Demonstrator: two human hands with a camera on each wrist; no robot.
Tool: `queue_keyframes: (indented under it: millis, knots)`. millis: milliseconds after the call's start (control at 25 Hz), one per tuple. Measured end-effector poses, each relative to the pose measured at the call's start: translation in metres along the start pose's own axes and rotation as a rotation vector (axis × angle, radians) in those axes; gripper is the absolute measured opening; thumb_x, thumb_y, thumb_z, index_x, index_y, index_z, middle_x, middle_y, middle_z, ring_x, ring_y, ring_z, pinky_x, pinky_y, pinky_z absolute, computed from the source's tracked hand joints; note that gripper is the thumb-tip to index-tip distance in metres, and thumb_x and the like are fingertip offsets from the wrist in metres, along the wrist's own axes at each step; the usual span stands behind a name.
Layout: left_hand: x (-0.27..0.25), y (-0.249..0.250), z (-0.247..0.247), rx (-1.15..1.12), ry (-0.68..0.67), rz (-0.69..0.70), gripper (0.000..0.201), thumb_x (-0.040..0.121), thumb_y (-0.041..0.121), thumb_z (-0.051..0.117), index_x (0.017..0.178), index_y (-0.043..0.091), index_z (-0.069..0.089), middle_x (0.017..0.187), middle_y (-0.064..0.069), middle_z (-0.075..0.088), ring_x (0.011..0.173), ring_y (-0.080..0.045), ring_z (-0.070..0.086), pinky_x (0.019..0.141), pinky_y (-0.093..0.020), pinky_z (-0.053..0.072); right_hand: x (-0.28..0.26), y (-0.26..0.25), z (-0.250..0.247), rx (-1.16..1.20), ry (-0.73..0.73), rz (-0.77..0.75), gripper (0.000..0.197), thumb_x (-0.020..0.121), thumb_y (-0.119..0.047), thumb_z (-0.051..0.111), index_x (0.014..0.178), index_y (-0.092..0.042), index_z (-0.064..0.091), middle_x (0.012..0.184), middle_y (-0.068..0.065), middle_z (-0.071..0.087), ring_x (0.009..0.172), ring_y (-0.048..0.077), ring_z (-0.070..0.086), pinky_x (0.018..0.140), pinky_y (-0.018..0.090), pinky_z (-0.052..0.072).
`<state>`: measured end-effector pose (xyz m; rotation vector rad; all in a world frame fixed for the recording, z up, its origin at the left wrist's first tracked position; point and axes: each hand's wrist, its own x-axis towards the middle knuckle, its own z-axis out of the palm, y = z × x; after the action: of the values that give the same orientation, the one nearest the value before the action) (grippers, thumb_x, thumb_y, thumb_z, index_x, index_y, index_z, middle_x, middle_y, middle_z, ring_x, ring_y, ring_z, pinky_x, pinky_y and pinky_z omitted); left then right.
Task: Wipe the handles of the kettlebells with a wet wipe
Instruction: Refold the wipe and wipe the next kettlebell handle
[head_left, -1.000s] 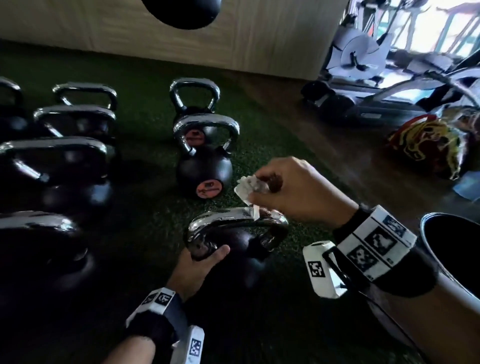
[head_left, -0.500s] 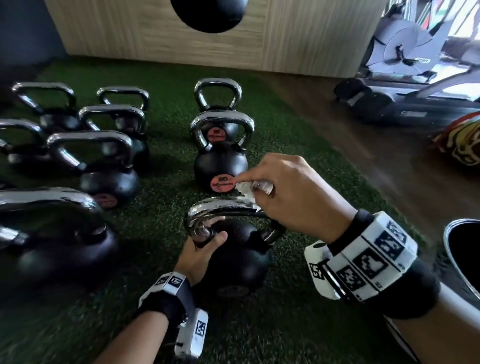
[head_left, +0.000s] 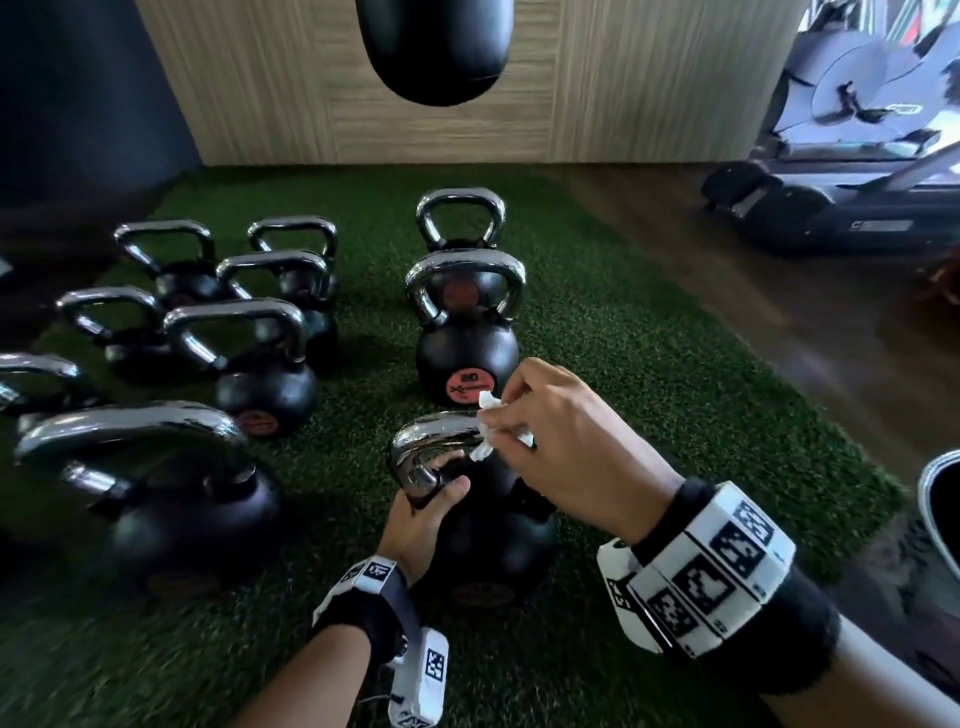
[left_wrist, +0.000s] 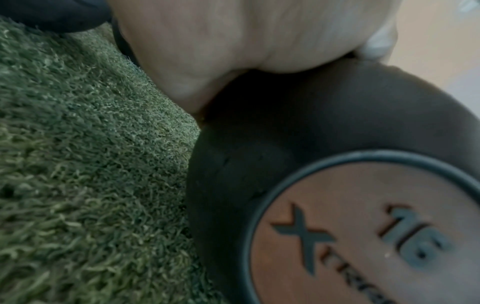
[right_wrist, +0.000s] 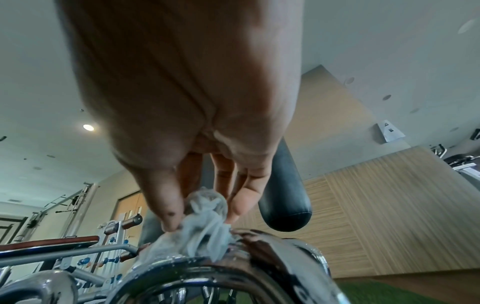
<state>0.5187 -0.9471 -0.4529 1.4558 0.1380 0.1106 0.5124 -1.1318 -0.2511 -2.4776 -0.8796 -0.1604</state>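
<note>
A black kettlebell (head_left: 493, 540) with a chrome handle (head_left: 431, 431) stands on the green turf nearest me. My left hand (head_left: 421, 514) grips the left leg of that handle, thumb over it. My right hand (head_left: 550, 441) pinches a crumpled white wet wipe (head_left: 488, 426) against the top of the handle. In the right wrist view the wipe (right_wrist: 202, 232) sits bunched on the chrome handle (right_wrist: 233, 273) between thumb and fingers. The left wrist view shows the kettlebell body (left_wrist: 298, 144) with an orange "16" badge (left_wrist: 376, 236) and my left hand (left_wrist: 233, 41) above it.
Several more kettlebells stand on the turf (head_left: 675, 364): a row (head_left: 467, 332) straight ahead, a cluster (head_left: 249, 353) to the left, a big one (head_left: 171, 493) beside me. A punching bag (head_left: 436, 47) hangs ahead. A bin rim (head_left: 935, 499) lies at right, treadmills (head_left: 831, 197) far right.
My right hand has come down and slid the wipe leftward along the top of the handle. The left hand keeps its grip. My head has turned left and the view shifted.
</note>
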Motion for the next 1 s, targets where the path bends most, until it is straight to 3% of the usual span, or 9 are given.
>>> queue_keyframes:
  millis: [80, 200, 320, 400, 560, 720, 840, 1000]
  knots:
    - [-0.001, -0.001, 0.001, -0.018, 0.014, 0.023, 0.031, 0.080, 0.034, 0.072, 0.111, 0.039, 0.075, 0.114, 0.010, 0.076, 0.111, -0.005, 0.068, 0.088, -0.015, 0.051, 0.005, -0.003, 0.004, -0.003, 0.023, -0.009, 0.019, 0.092, -0.021, 0.067, 0.107, -0.020, 0.079, 0.103, -0.002, 0.059, 0.100, 0.012, 0.057, 0.088, 0.014, 0.040]
    - [0.000, -0.002, 0.002, -0.026, 0.010, 0.067, 0.040, 0.078, 0.037, 0.074, 0.117, 0.027, 0.074, 0.117, 0.008, 0.075, 0.115, -0.007, 0.067, 0.089, -0.013, 0.050, 0.004, 0.000, 0.004, -0.012, 0.065, 0.040, 0.018, 0.087, -0.020, 0.073, 0.103, -0.024, 0.080, 0.098, -0.004, 0.063, 0.090, 0.009, 0.061, 0.083, 0.018, 0.048]
    - [0.001, -0.007, 0.002, -0.079, 0.022, 0.046, 0.047, 0.073, 0.043, 0.076, 0.117, 0.027, 0.074, 0.117, 0.003, 0.075, 0.116, -0.014, 0.068, 0.098, -0.031, 0.050, -0.002, 0.010, -0.006, 0.004, 0.103, 0.112, 0.015, 0.080, -0.023, 0.082, 0.095, -0.026, 0.080, 0.080, -0.020, 0.057, 0.072, -0.007, 0.054, 0.071, 0.002, 0.042]
    - [0.001, -0.010, 0.001, -0.071, 0.024, 0.065, 0.046, 0.074, 0.043, 0.076, 0.118, 0.028, 0.073, 0.117, 0.002, 0.075, 0.117, -0.015, 0.067, 0.100, -0.034, 0.049, -0.001, 0.011, -0.010, 0.004, 0.103, 0.137, 0.016, 0.078, -0.023, 0.084, 0.093, -0.027, 0.081, 0.075, -0.023, 0.053, 0.068, -0.013, 0.049, 0.067, -0.003, 0.037]
    - [0.001, -0.011, 0.002, -0.074, 0.020, 0.089, 0.039, 0.080, 0.035, 0.074, 0.117, 0.026, 0.073, 0.116, 0.006, 0.076, 0.114, -0.009, 0.068, 0.092, -0.017, 0.051, -0.003, 0.007, -0.006, -0.047, 0.104, 0.160, 0.017, 0.081, -0.024, 0.082, 0.097, -0.029, 0.080, 0.085, -0.015, 0.066, 0.072, -0.008, 0.052, 0.067, 0.000, 0.037]
    - [0.000, -0.009, 0.002, -0.067, 0.030, 0.105, 0.028, 0.084, 0.025, 0.073, 0.112, 0.028, 0.075, 0.111, 0.010, 0.076, 0.108, -0.002, 0.069, 0.083, -0.008, 0.050, -0.017, 0.021, -0.018, -0.053, 0.089, 0.335, 0.020, 0.078, -0.021, 0.084, 0.095, -0.030, 0.081, 0.085, -0.014, 0.075, 0.073, -0.002, 0.061, 0.060, 0.003, 0.037]
    - [0.000, -0.010, 0.003, -0.073, 0.039, 0.073, 0.026, 0.089, 0.019, 0.074, 0.114, 0.027, 0.074, 0.111, 0.008, 0.077, 0.108, -0.005, 0.070, 0.083, -0.012, 0.053, -0.018, 0.029, -0.017, -0.123, 0.021, 0.401, 0.017, 0.078, -0.014, 0.082, 0.090, -0.026, 0.081, 0.079, -0.009, 0.073, 0.065, -0.003, 0.059, 0.048, 0.005, 0.037]
    - [-0.002, -0.005, 0.002, -0.029, 0.070, 0.051, 0.034, 0.077, 0.038, 0.075, 0.109, 0.030, 0.076, 0.109, 0.012, 0.077, 0.106, -0.001, 0.069, 0.090, -0.023, 0.050, -0.019, 0.042, -0.011, -0.084, 0.024, 0.422, 0.017, 0.076, -0.016, 0.085, 0.089, -0.024, 0.080, 0.074, -0.010, 0.070, 0.059, -0.005, 0.057, 0.044, 0.006, 0.036]
